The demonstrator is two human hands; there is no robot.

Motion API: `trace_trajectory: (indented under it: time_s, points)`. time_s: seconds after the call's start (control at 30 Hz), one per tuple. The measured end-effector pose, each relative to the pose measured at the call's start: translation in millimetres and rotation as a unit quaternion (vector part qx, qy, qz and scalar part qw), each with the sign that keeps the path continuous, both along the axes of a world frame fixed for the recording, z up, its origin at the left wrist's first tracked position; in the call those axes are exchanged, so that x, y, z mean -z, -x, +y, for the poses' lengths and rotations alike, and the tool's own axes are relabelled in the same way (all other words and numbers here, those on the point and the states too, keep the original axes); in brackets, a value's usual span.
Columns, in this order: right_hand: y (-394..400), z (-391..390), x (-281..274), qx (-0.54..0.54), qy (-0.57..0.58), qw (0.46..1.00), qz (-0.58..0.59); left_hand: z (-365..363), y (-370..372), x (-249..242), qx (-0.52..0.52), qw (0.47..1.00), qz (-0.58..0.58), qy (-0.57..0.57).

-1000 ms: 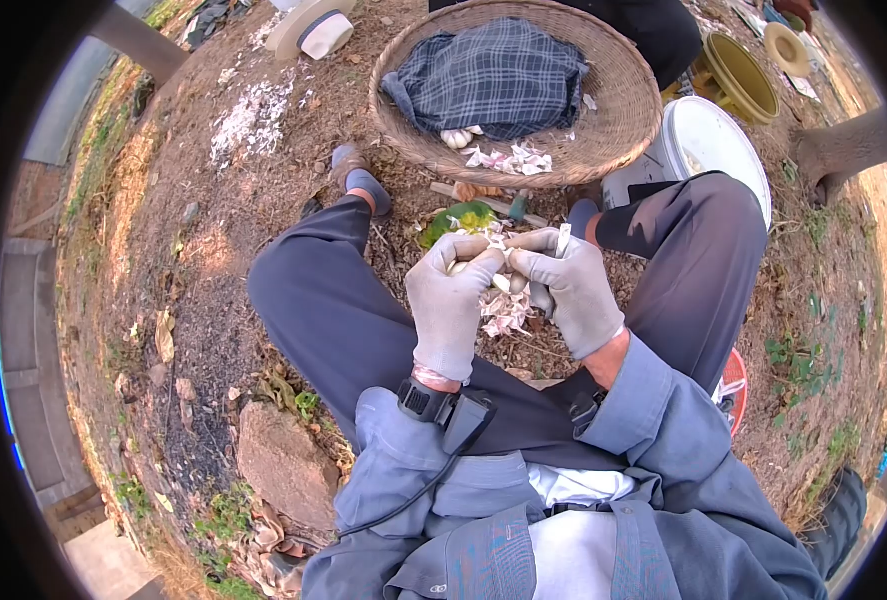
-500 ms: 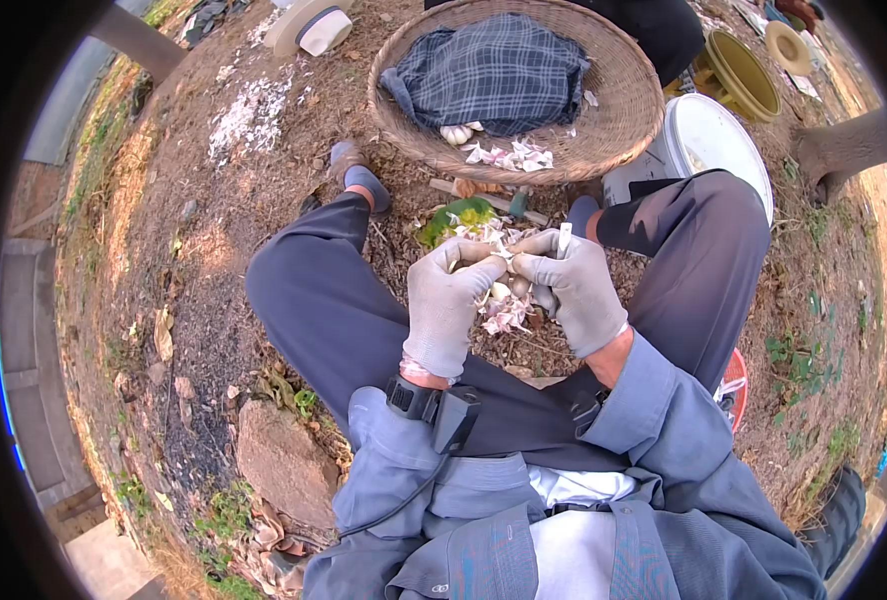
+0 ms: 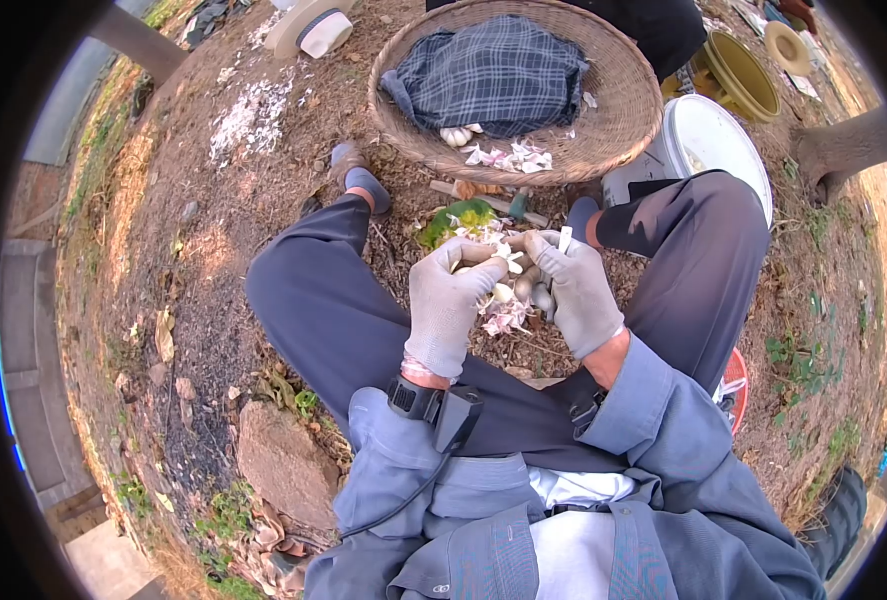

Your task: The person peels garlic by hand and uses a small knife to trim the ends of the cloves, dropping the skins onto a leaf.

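Note:
My gloved left hand (image 3: 447,300) is closed in a pinch on a garlic clove with loose white skin (image 3: 512,258). Opposite it, my gloved right hand (image 3: 584,295) has curled fingers, and a slim white handle (image 3: 565,238) sticks up from its grip; the rest of that tool is hidden. The fingertips of both hands are close together over the garlic. Whitish cloves (image 3: 504,293) show just under the fingers. Below, pinkish garlic skins (image 3: 507,316) lie in a heap on the ground between my legs.
Ahead stands a wide woven basket (image 3: 624,140) with a dark plaid cloth (image 3: 504,75), garlic bulbs (image 3: 458,135) and skins. A white bucket (image 3: 726,150) and a yellow bucket (image 3: 744,75) are to its right. A flat rock (image 3: 286,465) lies left of me; a red basket (image 3: 734,390) sits by my right leg.
My right fingertips have drawn slightly away from the left ones, and more of the white garlic skin shows between the hands. The left hand has barely moved.

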State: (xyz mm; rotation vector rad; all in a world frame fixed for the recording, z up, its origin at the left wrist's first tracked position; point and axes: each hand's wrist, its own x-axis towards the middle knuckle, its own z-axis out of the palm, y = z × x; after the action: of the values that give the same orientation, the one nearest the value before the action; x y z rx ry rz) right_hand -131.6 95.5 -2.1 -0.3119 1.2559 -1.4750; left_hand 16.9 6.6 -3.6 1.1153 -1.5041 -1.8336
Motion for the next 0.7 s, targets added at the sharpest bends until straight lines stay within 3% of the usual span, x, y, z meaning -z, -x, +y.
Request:
trace_trajectory:
  time_s: [0.23, 0.53, 0.6, 0.7]
  points:
    - [-2.5, -0.9, -1.5, -0.011, -0.019, 0.998, 0.054, -1.7, -2.4, 3.7, -0.038, 0.999, 0.013, 0.022]
    - [-7.7, -2.9, -6.6, -0.021, -0.017, 0.999, 0.042, -8.2, -9.4, 8.4, -0.023, 0.982, 0.087, -0.165]
    - [-7.0, -2.3, -3.2, -0.028, -0.014, 0.998, 0.051, -10.0, -9.5, 11.7, -0.017, 0.956, 0.163, -0.245]
    - [-6.2, -1.8, 5.1, -0.020, 0.004, 0.999, 0.047, -11.0, -11.5, 14.4, -0.001, 0.942, 0.203, -0.267]
